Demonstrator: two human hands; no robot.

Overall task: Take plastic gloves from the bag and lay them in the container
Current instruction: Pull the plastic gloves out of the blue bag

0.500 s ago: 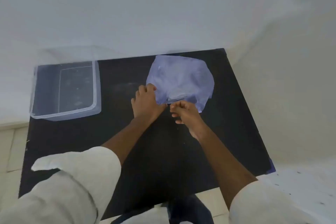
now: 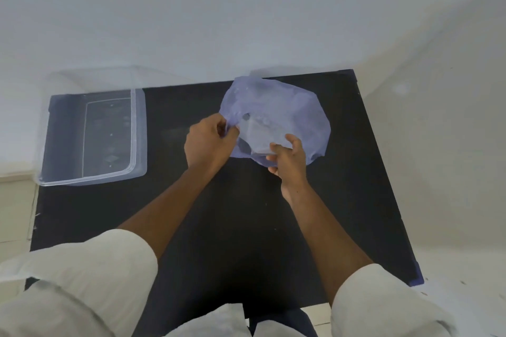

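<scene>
While both hands work at the mouth of the bag, the task looks to be at its very start. The left hand is closed, pinching the bag's near-left edge between thumb and fingers. The right hand grips the near-right edge, fingers curled over the film, so the opening is spread between them. The bag is a thin bluish plastic one, resting on the far right part of the black table. Through the film a pale flat wad shows inside, probably the gloves, though their outline is too blurred to be sure. None of them is out yet. The container, a clear rectangular tub, sits at the far left of the table, well apart from the bag, and appears to hold nothing. What is left, then, is nearly everything: reaching in, drawing gloves out, carrying them left across the table, and laying them flat in the tub.
</scene>
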